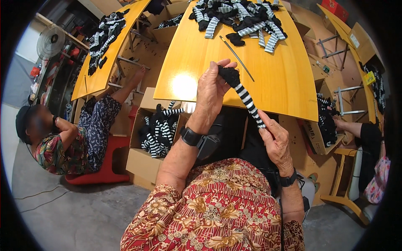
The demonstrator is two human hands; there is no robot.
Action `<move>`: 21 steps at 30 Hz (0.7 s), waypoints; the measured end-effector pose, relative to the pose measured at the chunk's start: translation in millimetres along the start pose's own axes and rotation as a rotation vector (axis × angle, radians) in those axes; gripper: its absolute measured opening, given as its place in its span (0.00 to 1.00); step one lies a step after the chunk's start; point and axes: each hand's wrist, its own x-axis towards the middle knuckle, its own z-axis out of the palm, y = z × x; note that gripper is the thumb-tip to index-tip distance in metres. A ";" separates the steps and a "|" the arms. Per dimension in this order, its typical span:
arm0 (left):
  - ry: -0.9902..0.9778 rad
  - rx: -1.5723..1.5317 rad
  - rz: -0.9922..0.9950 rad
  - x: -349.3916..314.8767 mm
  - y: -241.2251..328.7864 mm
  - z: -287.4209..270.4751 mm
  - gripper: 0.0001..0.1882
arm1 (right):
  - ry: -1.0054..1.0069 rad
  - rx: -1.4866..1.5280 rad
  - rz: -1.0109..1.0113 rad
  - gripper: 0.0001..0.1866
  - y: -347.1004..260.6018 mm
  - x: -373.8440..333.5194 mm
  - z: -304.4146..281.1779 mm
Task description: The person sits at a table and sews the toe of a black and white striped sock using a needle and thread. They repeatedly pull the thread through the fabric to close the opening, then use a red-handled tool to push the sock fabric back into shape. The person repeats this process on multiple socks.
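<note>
Over the near edge of the table [276, 90], both my hands hold one slim, sock-like knitted piece [247, 99] with black and white stripes and a bunched black end. My left hand [210, 90] grips the black end between thumb and fingers. At the lower right, my right hand [277, 141] pinches the striped end. The piece slants down from left to right. Beyond the hands, a thin dark rod [238, 58] lies on the table. Further back is a heap of similar striped and black knitted pieces [240, 21].
A cardboard box [144, 165] of striped pieces stands left of my legs. Another box [320, 142] is to the right. On the left, a person sits on a red stool [113, 165] by a second table [125, 31]. Another person is partly visible at the right.
</note>
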 end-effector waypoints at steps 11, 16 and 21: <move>0.080 0.043 0.019 3.8 -11.3 -7.2 0.18 | -0.027 -0.138 0.009 0.28 -0.2 -5.9 4.9; 0.150 -0.064 0.082 12.3 -22.2 -8.0 0.18 | 0.057 -0.053 0.101 0.27 9.0 -20.2 11.6; 0.158 -0.036 0.114 8.9 -27.6 1.0 0.17 | 0.084 0.061 0.190 0.24 8.7 -16.3 13.6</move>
